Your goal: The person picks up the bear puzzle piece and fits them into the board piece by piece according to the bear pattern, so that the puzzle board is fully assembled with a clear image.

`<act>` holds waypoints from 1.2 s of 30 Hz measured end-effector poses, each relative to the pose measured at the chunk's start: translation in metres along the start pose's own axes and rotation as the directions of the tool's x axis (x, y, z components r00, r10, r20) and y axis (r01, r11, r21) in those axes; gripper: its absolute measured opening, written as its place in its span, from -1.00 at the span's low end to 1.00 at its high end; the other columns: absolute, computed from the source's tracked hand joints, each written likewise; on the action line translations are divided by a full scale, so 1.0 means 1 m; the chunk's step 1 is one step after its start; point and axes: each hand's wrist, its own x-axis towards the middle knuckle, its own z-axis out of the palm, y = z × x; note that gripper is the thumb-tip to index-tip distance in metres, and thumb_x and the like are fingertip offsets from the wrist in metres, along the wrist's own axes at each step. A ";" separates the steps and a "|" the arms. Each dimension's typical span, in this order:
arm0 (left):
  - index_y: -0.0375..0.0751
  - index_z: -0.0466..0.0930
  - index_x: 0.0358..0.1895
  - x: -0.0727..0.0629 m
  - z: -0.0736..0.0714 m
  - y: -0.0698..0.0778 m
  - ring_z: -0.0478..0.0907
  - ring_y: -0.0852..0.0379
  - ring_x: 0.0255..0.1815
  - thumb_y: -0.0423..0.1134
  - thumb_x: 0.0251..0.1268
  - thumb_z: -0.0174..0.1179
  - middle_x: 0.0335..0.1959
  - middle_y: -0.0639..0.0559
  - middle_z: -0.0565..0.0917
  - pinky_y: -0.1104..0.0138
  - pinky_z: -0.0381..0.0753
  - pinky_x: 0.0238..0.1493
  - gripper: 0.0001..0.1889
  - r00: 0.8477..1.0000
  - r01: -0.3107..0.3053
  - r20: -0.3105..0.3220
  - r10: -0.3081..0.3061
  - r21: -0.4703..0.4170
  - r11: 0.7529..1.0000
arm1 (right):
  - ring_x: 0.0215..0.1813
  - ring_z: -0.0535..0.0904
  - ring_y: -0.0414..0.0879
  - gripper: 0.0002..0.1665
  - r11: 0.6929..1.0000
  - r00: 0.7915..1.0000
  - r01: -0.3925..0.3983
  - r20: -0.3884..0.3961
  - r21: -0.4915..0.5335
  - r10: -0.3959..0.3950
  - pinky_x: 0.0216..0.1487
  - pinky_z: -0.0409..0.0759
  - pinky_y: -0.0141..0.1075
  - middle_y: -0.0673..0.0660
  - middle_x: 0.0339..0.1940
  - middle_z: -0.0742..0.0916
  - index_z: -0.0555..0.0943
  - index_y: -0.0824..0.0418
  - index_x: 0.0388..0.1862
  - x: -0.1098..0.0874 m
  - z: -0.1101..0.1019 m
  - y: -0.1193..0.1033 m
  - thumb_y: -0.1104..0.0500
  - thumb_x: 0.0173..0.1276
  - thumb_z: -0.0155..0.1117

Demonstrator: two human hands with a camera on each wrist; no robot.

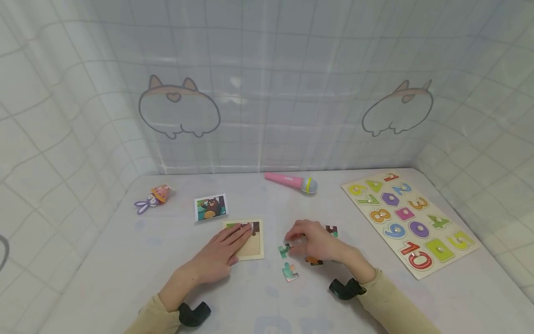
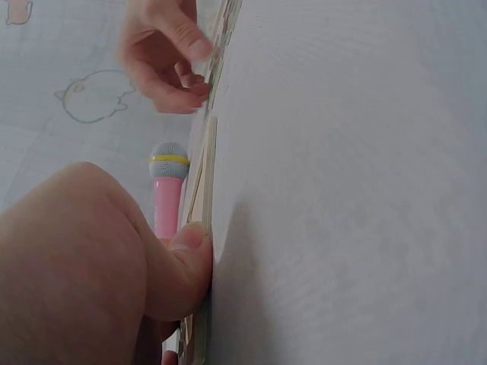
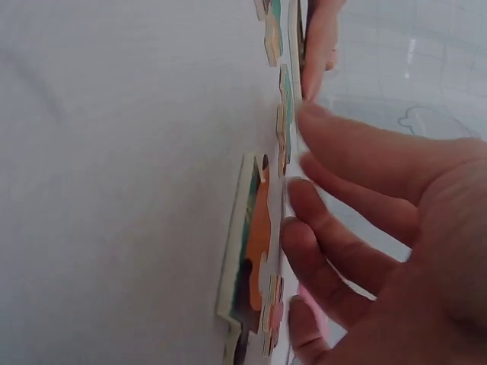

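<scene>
My left hand [image 1: 219, 255] lies with straight fingers across a small wooden puzzle tray [image 1: 257, 253], covering part of the picture pieces along its top. In the left wrist view the thumb [image 2: 190, 255] touches the tray's near edge. My right hand [image 1: 314, 241] hovers low over loose jigsaw pieces, its fingers loosely bent and apart. Near its fingertips is a green jigsaw piece [image 1: 284, 251]; a pale green one [image 1: 289, 272] lies nearer to me. An orange and brown piece [image 3: 257, 243] shows below the palm, and a dark brown piece [image 1: 332, 230] lies beyond the hand.
A bear picture card [image 1: 211, 207] lies behind the tray. A pink toy microphone [image 1: 288, 180] is at the back, a purple rabbit toy [image 1: 152, 198] at the far left. On the right is a number-and-shape peg board [image 1: 410, 222]. A tiled-pattern curtain [image 1: 263, 93] borders the table.
</scene>
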 end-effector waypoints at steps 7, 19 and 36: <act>-0.15 0.00 0.61 0.001 -0.001 0.001 -0.05 -0.13 0.64 -0.33 0.43 0.01 0.65 0.01 0.04 -0.12 0.00 0.58 -0.29 1.000 0.003 0.002 -0.003 -0.007 1.000 | -0.05 0.51 -0.17 -0.75 0.999 0.999 -0.013 0.044 -0.048 0.016 0.10 0.37 -0.09 -0.13 -0.17 0.65 0.74 -0.02 -0.09 -0.001 0.000 0.003 0.09 0.24 0.50; -0.14 0.03 0.61 0.002 0.002 0.001 -0.05 -0.13 0.64 -0.35 0.41 0.04 0.64 0.02 0.05 -0.11 -0.01 0.59 -0.28 1.000 0.010 -0.022 -0.011 -0.032 0.999 | -0.04 0.50 -0.19 -0.77 0.997 0.999 -0.007 0.036 -0.078 0.010 0.10 0.32 -0.07 -0.15 -0.20 0.65 0.72 -0.02 -0.13 0.001 0.003 0.005 0.06 0.22 0.51; -0.03 0.10 0.59 0.001 0.005 -0.002 0.01 -0.12 0.55 -0.32 0.35 0.14 0.61 -0.03 0.05 -0.08 0.21 0.52 -0.25 0.995 0.081 -0.061 -0.085 -0.065 0.995 | -0.10 0.48 -0.24 -0.75 0.986 0.999 0.032 0.029 -0.162 -0.028 0.03 0.32 -0.16 -0.18 -0.24 0.62 0.70 0.00 -0.18 0.000 0.006 0.005 0.03 0.19 0.53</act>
